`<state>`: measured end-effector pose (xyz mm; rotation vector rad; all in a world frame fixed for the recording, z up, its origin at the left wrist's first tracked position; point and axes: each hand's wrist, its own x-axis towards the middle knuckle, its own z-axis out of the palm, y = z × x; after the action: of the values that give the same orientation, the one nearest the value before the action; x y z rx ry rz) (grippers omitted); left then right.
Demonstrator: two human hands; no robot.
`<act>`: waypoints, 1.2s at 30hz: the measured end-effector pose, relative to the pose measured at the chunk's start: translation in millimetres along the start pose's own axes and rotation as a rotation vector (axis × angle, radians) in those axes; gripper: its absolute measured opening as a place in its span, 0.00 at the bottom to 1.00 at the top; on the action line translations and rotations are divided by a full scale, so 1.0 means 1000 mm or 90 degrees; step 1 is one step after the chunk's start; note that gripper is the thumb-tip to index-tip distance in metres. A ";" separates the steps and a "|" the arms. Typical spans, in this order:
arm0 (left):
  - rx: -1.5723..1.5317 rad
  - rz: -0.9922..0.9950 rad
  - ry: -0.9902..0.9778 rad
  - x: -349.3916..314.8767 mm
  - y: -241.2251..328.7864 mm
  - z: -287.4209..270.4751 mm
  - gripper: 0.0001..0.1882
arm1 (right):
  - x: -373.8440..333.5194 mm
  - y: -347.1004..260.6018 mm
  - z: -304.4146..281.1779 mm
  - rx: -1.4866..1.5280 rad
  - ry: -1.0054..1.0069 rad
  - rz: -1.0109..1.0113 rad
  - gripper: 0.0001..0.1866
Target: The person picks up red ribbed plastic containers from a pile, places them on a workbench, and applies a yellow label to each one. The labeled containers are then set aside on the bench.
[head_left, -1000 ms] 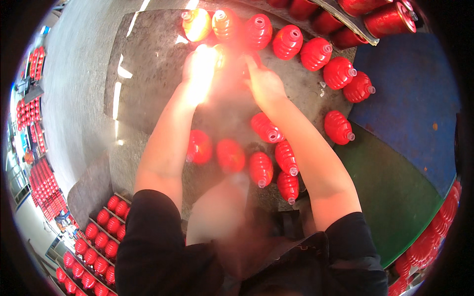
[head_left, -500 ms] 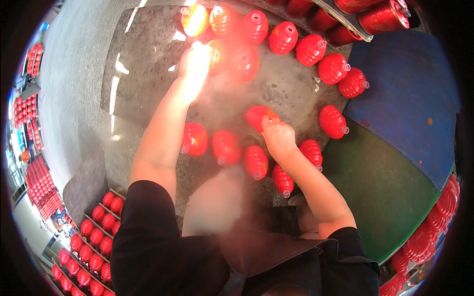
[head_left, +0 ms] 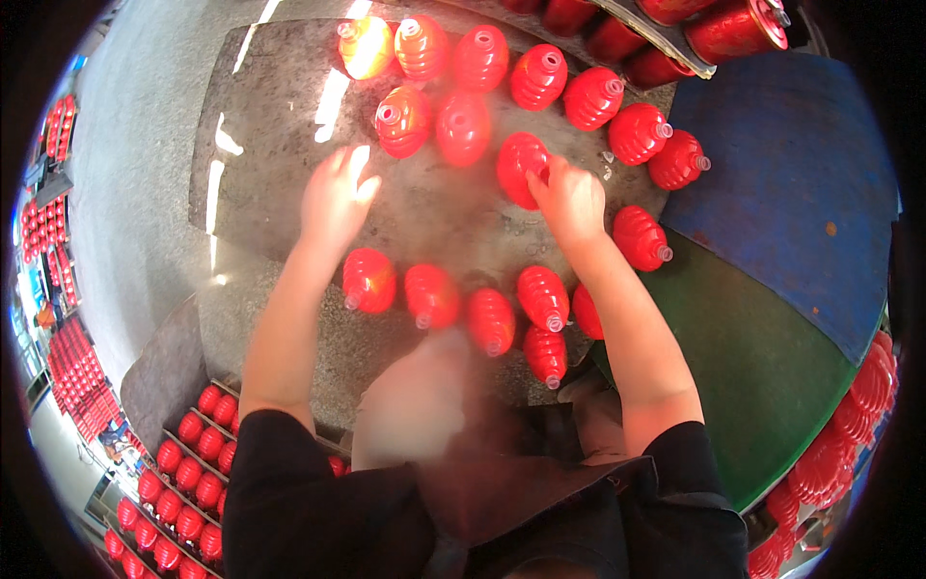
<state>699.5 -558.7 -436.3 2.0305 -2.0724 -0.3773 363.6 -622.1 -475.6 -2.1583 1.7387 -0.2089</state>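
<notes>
Gripping the ribbed red bottle (head_left: pixel 520 172) at its neck end, the right hand (head_left: pixel 571 198) had it on or just above the grey sheet (head_left: pixel 275 125), presumably because the slim neck gave better purchase than the round body. The neck apparently pointed rightward into the fingers, the long axis following, though exact tilt could not be determined. The left hand (head_left: pixel 335 201) was empty, fingers parted.

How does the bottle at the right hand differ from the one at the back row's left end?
The bottle at the right hand looks deep red; the back-left bottle looks orange-yellow in sunlight. The hand hides the first bottle's neck; the back-left bottle's pale neck shows, with no hand touching it. Both are rounded.
</notes>
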 end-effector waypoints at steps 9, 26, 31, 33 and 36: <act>-0.038 -0.303 -0.279 -0.190 0.029 -0.006 0.24 | 0.049 -0.006 0.018 -0.039 0.009 0.027 0.21; 0.032 -0.183 0.112 -0.079 -0.042 -0.012 0.09 | -0.031 0.026 -0.034 -0.154 0.092 -0.027 0.30; 0.035 -0.158 0.139 0.016 -0.080 0.009 0.06 | -0.097 0.065 -0.068 -0.216 0.068 0.086 0.30; 0.048 -0.106 0.155 0.044 -0.092 0.021 0.05 | -0.118 0.075 -0.078 -0.212 0.061 0.122 0.30; 0.081 -0.062 0.129 0.072 -0.112 0.033 0.07 | -0.140 0.085 -0.083 -0.202 0.049 0.156 0.30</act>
<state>792.9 -631.6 -506.4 2.1480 -1.9251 -0.0515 225.4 -517.5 -415.1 -2.1384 2.1860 0.0515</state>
